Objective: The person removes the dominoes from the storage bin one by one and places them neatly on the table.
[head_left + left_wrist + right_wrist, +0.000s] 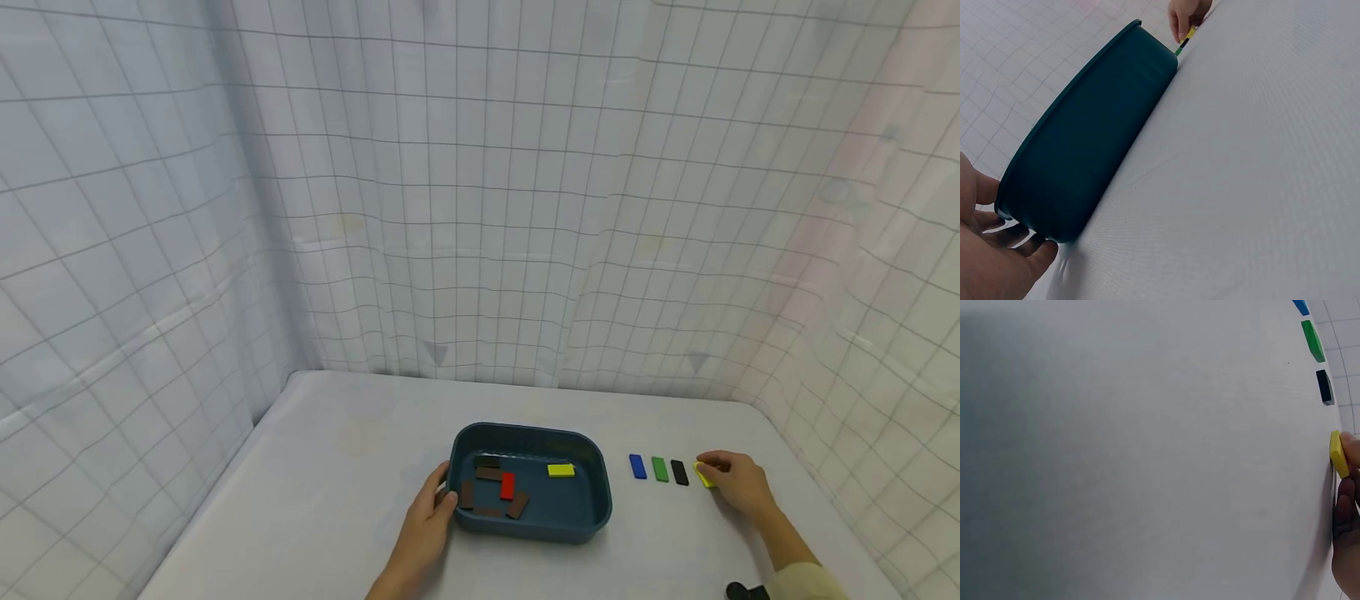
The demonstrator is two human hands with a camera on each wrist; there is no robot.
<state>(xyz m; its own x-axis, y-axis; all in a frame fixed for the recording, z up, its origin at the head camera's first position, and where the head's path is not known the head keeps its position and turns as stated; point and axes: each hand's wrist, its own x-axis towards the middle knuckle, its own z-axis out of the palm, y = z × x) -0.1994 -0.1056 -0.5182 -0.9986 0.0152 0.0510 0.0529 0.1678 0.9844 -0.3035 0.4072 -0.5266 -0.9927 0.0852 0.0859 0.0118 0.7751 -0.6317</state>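
- Our right hand (738,483) pinches a yellow tile (1337,456); we should square it with the black tile (679,472) left of this grip.
- Our left hand (424,527) clasps the teal tub (540,530).

Two hands (426,523), one tray (558,500) — four tiles (660,469) outside, at least six inside

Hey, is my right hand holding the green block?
No, your right hand holds a yellow block, and the green block lies apart.

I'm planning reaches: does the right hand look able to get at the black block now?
Probably yes: nothing visible covers the black block, next to the yellow block the right hand holds; it would likely release that first.
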